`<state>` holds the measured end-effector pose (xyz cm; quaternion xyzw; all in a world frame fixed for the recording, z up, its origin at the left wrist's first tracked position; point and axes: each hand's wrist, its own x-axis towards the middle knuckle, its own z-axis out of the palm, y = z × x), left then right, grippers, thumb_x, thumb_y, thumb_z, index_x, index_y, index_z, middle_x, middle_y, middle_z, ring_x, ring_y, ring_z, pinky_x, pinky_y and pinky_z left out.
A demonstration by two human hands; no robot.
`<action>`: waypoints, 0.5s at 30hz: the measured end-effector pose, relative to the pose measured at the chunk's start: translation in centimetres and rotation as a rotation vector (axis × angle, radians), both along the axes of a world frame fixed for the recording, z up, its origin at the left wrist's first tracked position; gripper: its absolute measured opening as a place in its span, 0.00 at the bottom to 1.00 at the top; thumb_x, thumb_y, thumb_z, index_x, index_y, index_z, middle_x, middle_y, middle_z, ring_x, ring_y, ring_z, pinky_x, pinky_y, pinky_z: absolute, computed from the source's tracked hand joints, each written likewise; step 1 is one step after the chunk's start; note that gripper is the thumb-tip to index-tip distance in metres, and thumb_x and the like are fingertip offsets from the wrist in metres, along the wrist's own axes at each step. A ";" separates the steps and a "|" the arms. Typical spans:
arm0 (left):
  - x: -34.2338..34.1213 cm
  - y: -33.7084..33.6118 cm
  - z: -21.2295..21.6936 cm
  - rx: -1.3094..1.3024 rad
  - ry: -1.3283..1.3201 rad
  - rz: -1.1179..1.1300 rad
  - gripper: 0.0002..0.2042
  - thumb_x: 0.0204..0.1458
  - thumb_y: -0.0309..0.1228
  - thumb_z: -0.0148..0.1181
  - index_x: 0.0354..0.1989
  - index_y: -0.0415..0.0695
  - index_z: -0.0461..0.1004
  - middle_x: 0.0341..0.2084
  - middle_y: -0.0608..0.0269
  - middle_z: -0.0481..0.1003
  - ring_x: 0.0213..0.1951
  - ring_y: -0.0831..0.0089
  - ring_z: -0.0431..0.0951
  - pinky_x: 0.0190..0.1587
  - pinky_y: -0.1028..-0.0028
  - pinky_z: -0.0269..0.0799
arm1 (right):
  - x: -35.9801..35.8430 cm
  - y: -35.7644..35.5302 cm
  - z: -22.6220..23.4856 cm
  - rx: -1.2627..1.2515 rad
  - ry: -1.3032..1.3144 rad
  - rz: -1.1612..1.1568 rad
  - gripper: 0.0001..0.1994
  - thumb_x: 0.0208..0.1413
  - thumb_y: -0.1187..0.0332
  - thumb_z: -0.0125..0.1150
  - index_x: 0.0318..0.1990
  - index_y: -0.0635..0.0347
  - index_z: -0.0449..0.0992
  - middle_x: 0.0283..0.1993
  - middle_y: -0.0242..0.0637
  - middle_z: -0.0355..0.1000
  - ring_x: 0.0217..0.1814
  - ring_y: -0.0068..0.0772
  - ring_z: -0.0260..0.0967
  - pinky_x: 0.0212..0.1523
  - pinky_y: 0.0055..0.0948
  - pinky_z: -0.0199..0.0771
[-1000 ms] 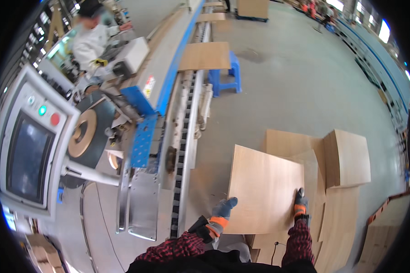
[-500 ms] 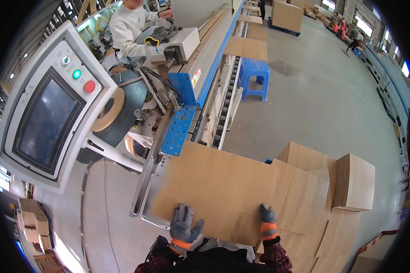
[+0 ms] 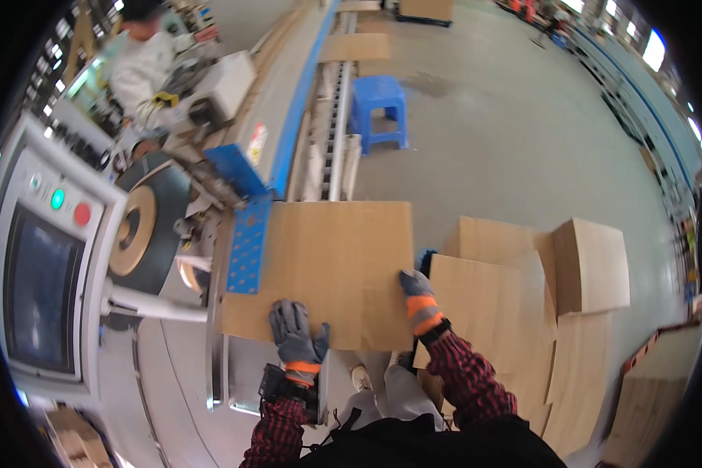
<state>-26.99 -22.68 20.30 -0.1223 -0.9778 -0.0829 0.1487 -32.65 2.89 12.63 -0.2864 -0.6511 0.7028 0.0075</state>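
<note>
We have the wooden board (image 3: 331, 273) at the near end of the machine (image 3: 277, 125), its left side under the machine's blue plate (image 3: 246, 249). Our left hand (image 3: 295, 334) lies opened out on its near edge; our right hand (image 3: 419, 288) touches its right edge, how tightly closed we cannot tell. Right of the machine are a blue stool (image 3: 379, 95) and, nearer us, piled boards (image 3: 480, 312).

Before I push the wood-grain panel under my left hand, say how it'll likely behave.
The wood-grain panel is probably stiff: it shows no sag past the metal plate. Lying broad and flat, it would likely slide, not roll. Its right side reaches beyond that plate, so pressing there might tip it.
</note>
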 end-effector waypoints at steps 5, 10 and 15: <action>-5.2 1.6 -0.8 -0.045 0.066 0.004 0.27 0.46 0.44 0.48 0.48 0.33 0.60 0.51 0.40 0.56 0.54 0.44 0.53 0.57 0.54 0.45 | -2.9 2.9 0.3 -0.231 0.108 0.087 0.14 0.50 0.60 0.50 0.36 0.62 0.70 0.26 0.29 0.67 0.27 0.22 0.61 0.28 0.25 0.63; -10.1 2.6 -0.8 -0.120 0.132 0.054 0.25 0.48 0.44 0.45 0.45 0.33 0.61 0.48 0.39 0.58 0.52 0.45 0.56 0.55 0.56 0.48 | 5.7 13.8 -5.2 0.719 -0.028 -0.218 0.22 0.49 0.54 0.50 0.43 0.65 0.68 0.46 0.54 0.64 0.50 0.51 0.59 0.51 0.40 0.58; -4.3 10.1 -4.6 0.287 0.174 -0.222 0.24 0.47 0.41 0.51 0.48 0.36 0.62 0.46 0.43 0.63 0.49 0.48 0.61 0.52 0.57 0.54 | 24.5 30.3 -10.8 1.152 -0.815 -0.592 0.35 0.42 0.45 0.52 0.50 0.69 0.61 0.52 0.57 0.58 0.56 0.53 0.54 0.56 0.39 0.52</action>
